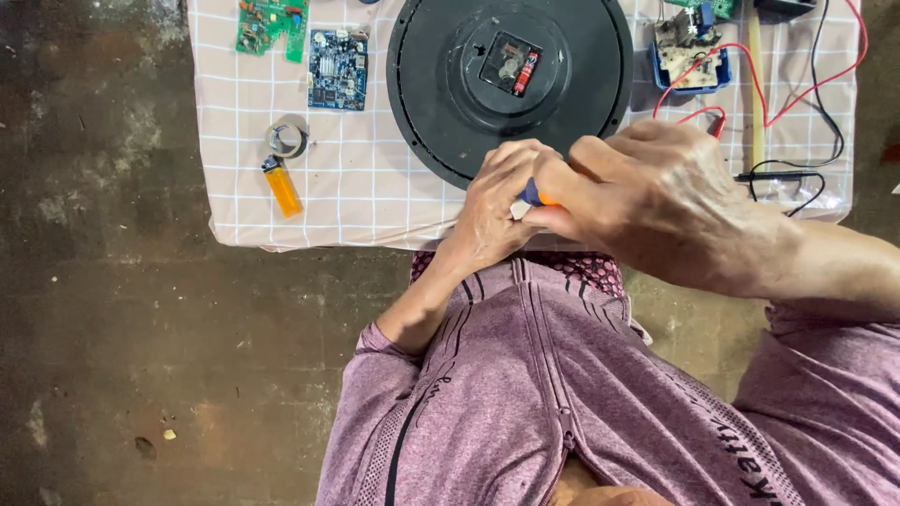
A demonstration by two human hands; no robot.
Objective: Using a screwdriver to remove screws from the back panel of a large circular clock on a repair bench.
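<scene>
- Left hand [492, 211] and right hand [656, 201] both closed on a small blue-orange tool [532, 195], at the surface's near edge, just below the clock back [511, 80].
- Risk: tool slips from pinch, drops to floor.
- Risk: right forearm snags red leads [698, 117].

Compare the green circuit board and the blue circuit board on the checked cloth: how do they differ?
The green circuit board lies at the cloth's far corner and runs past the picture's top edge; the blue circuit board lies wholly in view, nearer the round black clock back. The green one looks wider than deep, the blue one squarer. Both lie flat on the checked cloth, untouched by either hand.
</scene>
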